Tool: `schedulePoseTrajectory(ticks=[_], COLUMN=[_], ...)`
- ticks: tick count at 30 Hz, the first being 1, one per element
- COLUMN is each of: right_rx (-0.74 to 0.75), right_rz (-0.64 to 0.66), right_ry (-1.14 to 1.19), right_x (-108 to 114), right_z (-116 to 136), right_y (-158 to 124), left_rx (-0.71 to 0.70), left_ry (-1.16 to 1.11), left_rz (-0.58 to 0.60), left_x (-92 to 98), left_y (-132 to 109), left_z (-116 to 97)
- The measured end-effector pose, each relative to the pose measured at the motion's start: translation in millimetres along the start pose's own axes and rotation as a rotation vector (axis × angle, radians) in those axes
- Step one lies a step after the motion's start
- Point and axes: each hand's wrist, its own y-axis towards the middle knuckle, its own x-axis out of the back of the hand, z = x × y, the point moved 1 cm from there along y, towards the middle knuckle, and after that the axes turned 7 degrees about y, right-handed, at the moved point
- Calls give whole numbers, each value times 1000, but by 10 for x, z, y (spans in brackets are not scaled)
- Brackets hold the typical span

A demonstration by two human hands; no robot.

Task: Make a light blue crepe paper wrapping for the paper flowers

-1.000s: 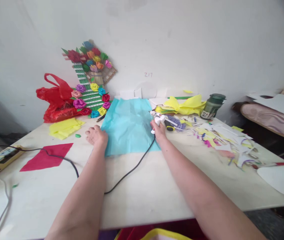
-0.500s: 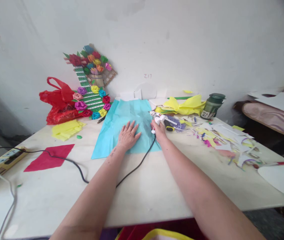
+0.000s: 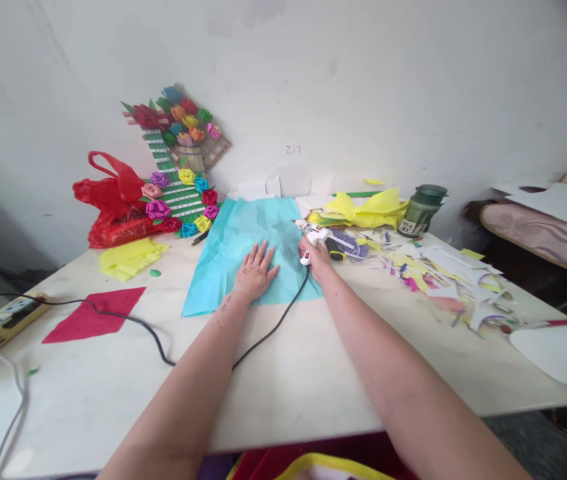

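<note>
A large light-blue sheet of crepe paper [image 3: 213, 283] lies on the table in front of me. My left hand [image 3: 254, 272] rests flat on it, fingers spread, holding nothing. At the sheet's right side, my right hand [image 3: 320, 259] is wrapped around a white hot glue gun [image 3: 313, 235], whose nozzle points left over the paper. The gun's black cord [image 3: 283, 319] runs down from the handle and passes under my left forearm. Just right of the gun lie a yellow-and-black tool [image 3: 336, 251] and a bundle of purple string [image 3: 352, 245].
Left are a power strip [image 3: 13, 319], a dark red paper piece [image 3: 96, 315], yellow paper strips [image 3: 133, 259], a red plastic bag [image 3: 116, 210] and a paper-flower guitar decoration [image 3: 170, 160]. Right are yellow paper [image 3: 370, 210], a green bottle [image 3: 422, 211], paper scraps [image 3: 443, 280] and a white sheet [image 3: 558, 353].
The glue gun has turned slightly in my right hand, so its nozzle reaches a little farther left and its handle's red switch shows. My left hand stays flat on the paper.
</note>
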Motion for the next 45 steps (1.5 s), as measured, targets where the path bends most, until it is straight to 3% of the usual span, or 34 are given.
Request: schedulePoseTrajectory(ticks=[5,12,25,30,36,45], right_rx=[-50,-35,123,56,-47,-80], right_rz=[-15,-12,-80,21,140,189], right_ry=[117,97,-132,-181,-181,-297], right_x=[-28,-42,-73,-137,-197,-183], right_z=[53,51,284,414,398,309], right_y=[-31,-51,-240,-357,-430,-468], left_rx=[3,2,-31,-59,-154,-148], left_ry=[-9,-3,51,46,-97,-238], left_rz=[-5,-10,-76,-121,-215,-33], left_x=[-9,-21,26,74,289,196], left_y=[-2,3,-4,-10,-15,-49], left_z=[3,1,-8,-5,37,45])
